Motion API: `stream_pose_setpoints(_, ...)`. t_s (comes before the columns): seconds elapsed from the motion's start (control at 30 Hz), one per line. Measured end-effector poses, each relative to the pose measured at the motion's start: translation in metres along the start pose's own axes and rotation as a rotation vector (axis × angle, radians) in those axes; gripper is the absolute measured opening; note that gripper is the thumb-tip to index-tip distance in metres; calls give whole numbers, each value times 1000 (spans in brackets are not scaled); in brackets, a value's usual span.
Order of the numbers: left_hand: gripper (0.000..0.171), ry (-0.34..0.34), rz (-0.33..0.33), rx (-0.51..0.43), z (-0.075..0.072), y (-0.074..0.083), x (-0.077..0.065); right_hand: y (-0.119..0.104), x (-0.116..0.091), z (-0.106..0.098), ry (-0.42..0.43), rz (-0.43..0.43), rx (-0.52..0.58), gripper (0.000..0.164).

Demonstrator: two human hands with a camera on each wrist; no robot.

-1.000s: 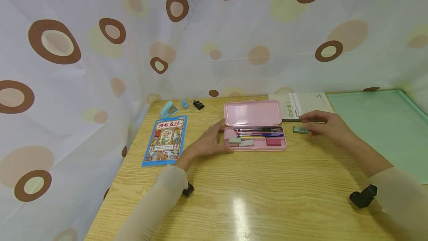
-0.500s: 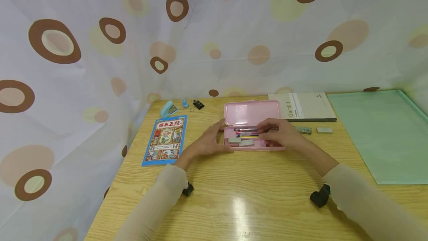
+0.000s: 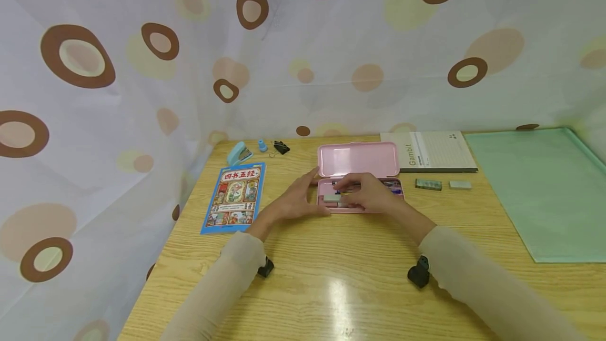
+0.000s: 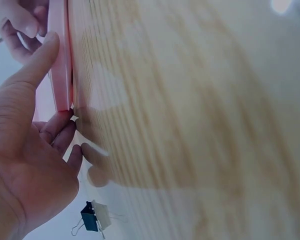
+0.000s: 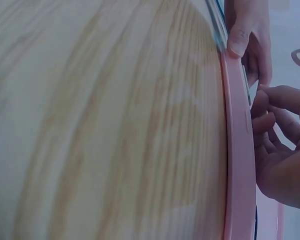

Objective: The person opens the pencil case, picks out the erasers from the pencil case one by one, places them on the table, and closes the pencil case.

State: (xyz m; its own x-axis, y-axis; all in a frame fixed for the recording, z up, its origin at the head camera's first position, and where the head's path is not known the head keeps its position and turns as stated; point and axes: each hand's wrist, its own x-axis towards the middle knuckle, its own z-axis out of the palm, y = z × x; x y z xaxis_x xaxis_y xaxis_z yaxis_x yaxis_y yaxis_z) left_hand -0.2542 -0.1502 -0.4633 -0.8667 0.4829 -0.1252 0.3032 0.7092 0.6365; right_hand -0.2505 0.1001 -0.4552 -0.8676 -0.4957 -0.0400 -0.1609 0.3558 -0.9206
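Observation:
An open pink pencil case (image 3: 358, 159) lies on the table, its lid tilted back, with several pens inside. My left hand (image 3: 295, 199) grips its left end, the thumb on the front edge and the fingers around the side. My right hand (image 3: 371, 193) reaches into the tray, fingers bent, its fingertips beside a pale grey eraser (image 3: 332, 198). Another light block below that is mostly hidden by the fingers. In the right wrist view the right hand (image 5: 285, 140) is behind the case's front wall (image 5: 240, 150), so whether it pinches anything is not visible.
Right of the case lie a dark-green patterned block (image 3: 428, 184) and a grey eraser (image 3: 460, 184). Behind them is a notebook (image 3: 440, 151), with a green mat (image 3: 544, 193) at far right. A blue-edged booklet (image 3: 234, 199), mint stapler (image 3: 239, 154) and black binder clip (image 3: 281, 147) lie left.
My right hand released the grey eraser on the table at right, then moved left into the pencil case, over to its left compartment. My left hand has stayed on the case.

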Motion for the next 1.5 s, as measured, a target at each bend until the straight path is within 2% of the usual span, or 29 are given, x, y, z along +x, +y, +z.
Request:
stream_pose_setpoints(0.13,120,0,4,2,0,-1,1,-3,4,7,25,-14,-102,29)
stream_pose_setpoints(0.3,119,-5,-3,8,0,-1,0,-5,7,12,51,-29,-147,26)
stream_pose_setpoints(0.7,120,-4,9,3,-1,5,-1,-6,2,16,124,24,-125,25)
stream_pose_setpoints(0.83,119,-2,3,-1,-1,5,-2,-7,0,13,125,25,-117,27)
stream_pose_setpoints(1.17,119,-8,-4,-11,-1,3,-2,-16,-8,0,27,42,-213,26)
stream_pose_setpoints(1.33,119,-8,-1,-15,-1,3,-2,-14,-15,-8,34,42,-191,27)
stream_pose_setpoints(1.5,119,-2,-8,-20,0,4,-3,-8,-28,-25,67,42,-146,26)
